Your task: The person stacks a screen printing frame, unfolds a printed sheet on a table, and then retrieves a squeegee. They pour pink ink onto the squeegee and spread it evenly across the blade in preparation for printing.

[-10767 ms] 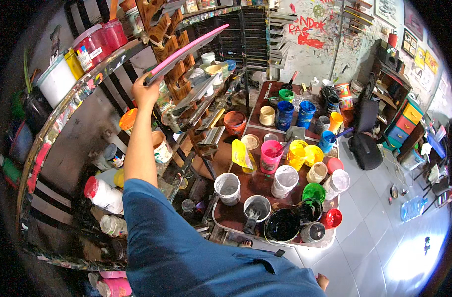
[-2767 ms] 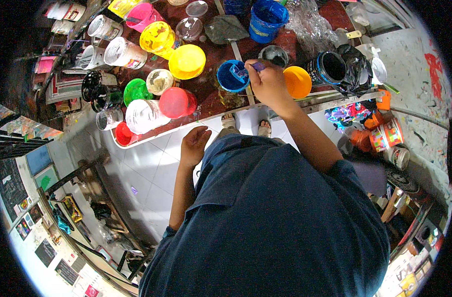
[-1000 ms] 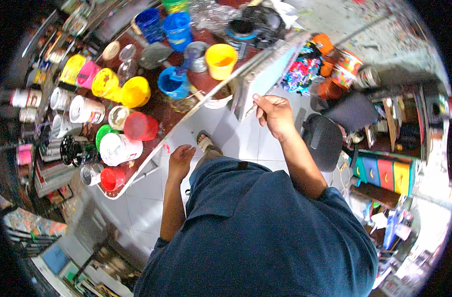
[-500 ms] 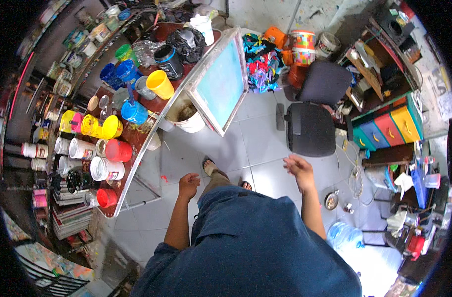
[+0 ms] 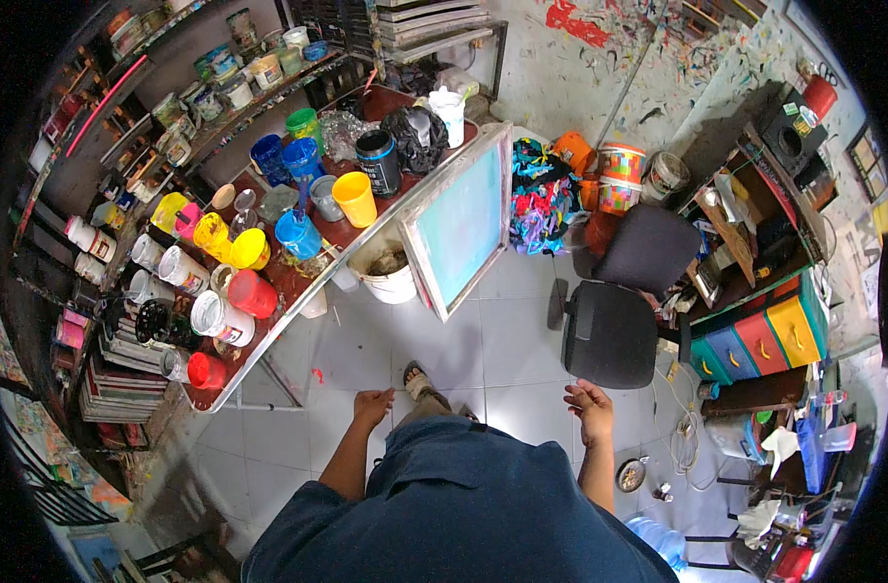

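Tiled floor [image 5: 526, 330] fills the centre, the crowded tabletop [image 5: 288, 289] the left; a framed blue screen [image 5: 458, 228], upper centre, apparently leans there. A black chair [image 5: 609, 335] stands just above the right hand [image 5: 590, 408]; its fingers and the left hand's [image 5: 372, 408] are loose, released.

1) Shirt [image 5: 463, 530]: dark navy blue, plain cloth, loose, creased at front
2) Sleeves [image 5: 303, 520]: short, wide, same navy
3) Left hand [image 5: 372, 407], right hand [image 5: 592, 412]: both bare
4) Trousers [image 5: 434, 402]: brownish, small part visible
5) Sandal [image 5: 417, 381]: open, pale strap, dark edge
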{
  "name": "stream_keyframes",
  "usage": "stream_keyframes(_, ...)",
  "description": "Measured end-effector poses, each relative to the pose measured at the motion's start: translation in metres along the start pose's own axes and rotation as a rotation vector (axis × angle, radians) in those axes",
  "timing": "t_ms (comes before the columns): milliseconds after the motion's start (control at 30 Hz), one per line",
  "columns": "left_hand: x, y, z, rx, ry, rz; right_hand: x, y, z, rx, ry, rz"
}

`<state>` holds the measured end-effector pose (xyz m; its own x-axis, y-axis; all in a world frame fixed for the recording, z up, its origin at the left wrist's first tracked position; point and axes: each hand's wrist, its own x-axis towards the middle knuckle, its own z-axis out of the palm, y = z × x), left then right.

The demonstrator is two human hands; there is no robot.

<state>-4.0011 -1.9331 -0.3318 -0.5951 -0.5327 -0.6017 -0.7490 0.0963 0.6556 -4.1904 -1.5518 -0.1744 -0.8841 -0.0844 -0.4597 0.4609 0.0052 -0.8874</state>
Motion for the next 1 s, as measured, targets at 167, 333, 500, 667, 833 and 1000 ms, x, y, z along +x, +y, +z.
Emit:
stream_keyframes(167,-0.02,-0.072,-0.006,-0.289,0.005,-0.414,0.014,-0.011,0.003,-0.023,-0.002,-0.015)
stream_keyframes(333,-0.044,-0.112,-0.017,-0.328,0.054,-0.534,0.033,-0.017,0.02,-0.059,-0.071,-0.004)
stream_keyframes(500,-0.031,-0.124,-0.009,-0.391,0.104,-0.568,0.071,-0.027,0.053,-0.121,-0.16,0.012)
stream_keyframes(667,-0.008,-0.095,-0.008,-0.379,0.098,-0.476,0.125,-0.048,0.096,-0.149,-0.267,0.001)
stream_keyframes(833,0.045,-0.067,-0.003,-0.289,0.086,-0.394,0.175,-0.088,0.143,-0.264,-0.34,-0.013)
stream_keyframes(1000,0.096,-0.039,0.009,-0.401,0.276,-0.256,0.226,-0.108,0.162,-0.267,-0.413,-0.043)
